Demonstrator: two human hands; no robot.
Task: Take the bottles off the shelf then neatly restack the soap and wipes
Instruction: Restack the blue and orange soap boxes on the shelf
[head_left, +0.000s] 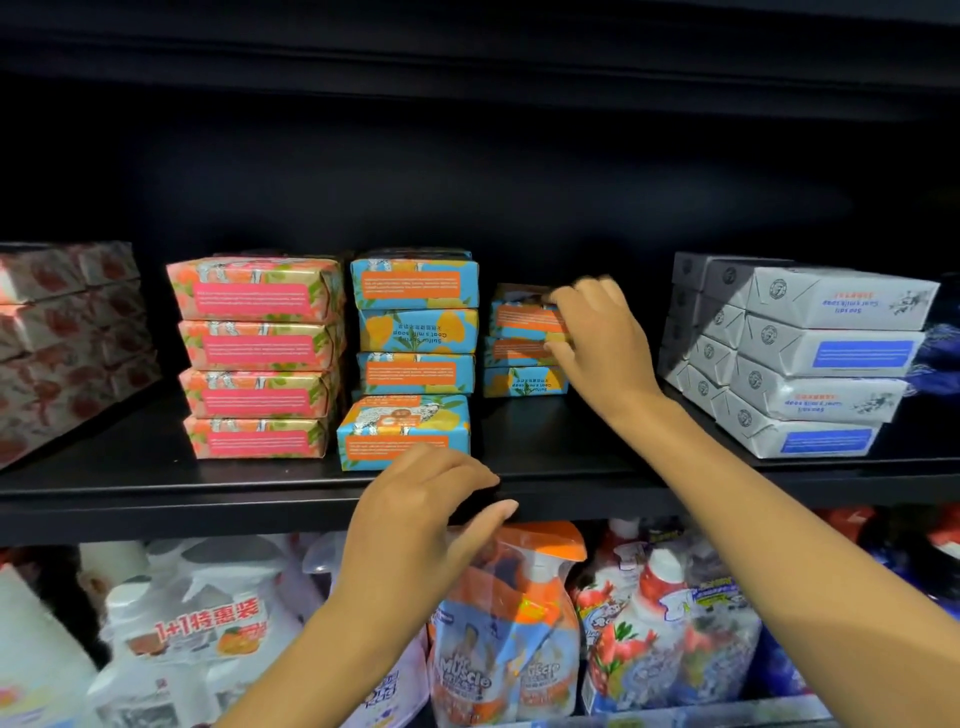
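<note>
On the black shelf (156, 483) stand stacks of wrapped soap bars. A blue and orange stack (415, 322) is at the centre, with one loose blue bar (402, 431) tilted in front of it. Behind and to the right is a shorter blue stack (519, 358). My right hand (602, 338) reaches in and grips the upper bars of that short stack. My left hand (421, 525) hovers at the shelf's front edge with fingers loosely curled, holding nothing. A pink and green soap stack (257, 358) stands to the left.
White soap packs (815, 364) are stacked at the right, red patterned packs (62, 338) at the far left. The lower shelf holds spray bottles and refill pouches (509, 623) and white bottles (192, 629). Dark shelf back above.
</note>
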